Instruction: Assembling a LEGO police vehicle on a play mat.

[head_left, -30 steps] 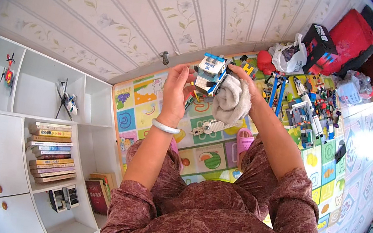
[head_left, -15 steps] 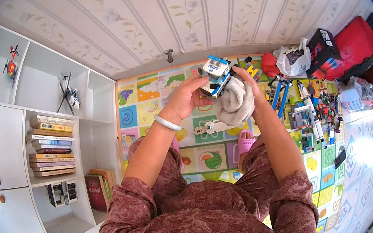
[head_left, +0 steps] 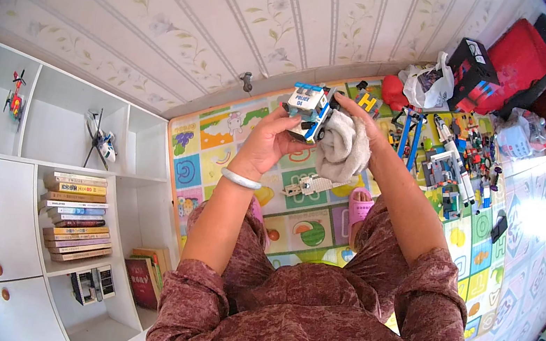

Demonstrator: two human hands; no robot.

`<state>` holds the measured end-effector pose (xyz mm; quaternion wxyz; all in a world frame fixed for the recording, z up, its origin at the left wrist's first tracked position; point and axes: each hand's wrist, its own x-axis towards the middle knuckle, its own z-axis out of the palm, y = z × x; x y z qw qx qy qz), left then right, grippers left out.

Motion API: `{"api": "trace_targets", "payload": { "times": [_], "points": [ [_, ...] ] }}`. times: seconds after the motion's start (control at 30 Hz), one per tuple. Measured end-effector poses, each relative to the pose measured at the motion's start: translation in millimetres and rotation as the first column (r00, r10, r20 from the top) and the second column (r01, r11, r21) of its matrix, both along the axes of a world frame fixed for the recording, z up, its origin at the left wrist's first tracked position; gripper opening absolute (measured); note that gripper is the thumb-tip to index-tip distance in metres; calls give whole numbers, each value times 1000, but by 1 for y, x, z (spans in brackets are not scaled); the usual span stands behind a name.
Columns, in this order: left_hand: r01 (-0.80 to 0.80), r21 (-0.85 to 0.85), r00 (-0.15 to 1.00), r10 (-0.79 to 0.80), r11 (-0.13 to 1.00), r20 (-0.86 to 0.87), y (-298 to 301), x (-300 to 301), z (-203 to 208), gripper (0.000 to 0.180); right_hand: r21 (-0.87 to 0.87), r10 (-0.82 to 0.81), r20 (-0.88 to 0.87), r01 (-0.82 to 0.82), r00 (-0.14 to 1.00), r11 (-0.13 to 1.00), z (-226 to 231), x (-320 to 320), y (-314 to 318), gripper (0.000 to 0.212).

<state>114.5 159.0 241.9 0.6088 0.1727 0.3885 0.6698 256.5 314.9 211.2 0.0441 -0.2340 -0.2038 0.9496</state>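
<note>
A white and blue toy police truck (head_left: 309,101) built of bricks is held up between my two hands, above the play mat. My left hand (head_left: 269,138) grips its lower left side, fingers closed round it. A bunched light-grey cloth (head_left: 344,149) hangs against the palm of my right hand (head_left: 363,122), whose fingers bend over the truck's right side. A wheel shows between truck and cloth. How far the right fingers press on the truck is hidden. Below, a white brick-built piece (head_left: 307,185) lies on the mat.
Many loose bricks and brick models (head_left: 457,166) cover the mat (head_left: 292,230) at right. Behind them are a white plastic bag (head_left: 430,85), a black box (head_left: 473,70) and a red bag (head_left: 519,59). A white shelf (head_left: 68,168) with books (head_left: 75,208) and toy helicopters (head_left: 104,145) stands left.
The toy truck has shifted slightly left and turned, so that its wheel now shows. My left hand has moved a little with it; the cloth stays in my right hand.
</note>
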Motion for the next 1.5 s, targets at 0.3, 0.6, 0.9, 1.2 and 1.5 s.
{"api": "trace_targets", "payload": {
  "times": [0.3,0.6,0.9,1.2,1.5],
  "points": [
    [-43,11,997,42,999,67,-2,-6,-1,35,119,-2,12,0,1000,993,-1,-2,4,42],
    [-137,60,989,133,989,70,-3,-20,-2,28,535,-106,96,38,990,844,-18,-2,18,34],
    [-251,50,968,251,967,7,5,-22,-15,29,992,-151,7,12,988,123,-9,-3,0,32],
    [-330,-3,927,323,944,-189,14,-4,-18,44,976,-265,217,-206,940,71,13,-5,-20,43],
    [-244,-19,968,243,970,-61,17,-5,-30,37,939,-193,215,-148,957,310,6,-5,-14,39]
  ]
}}
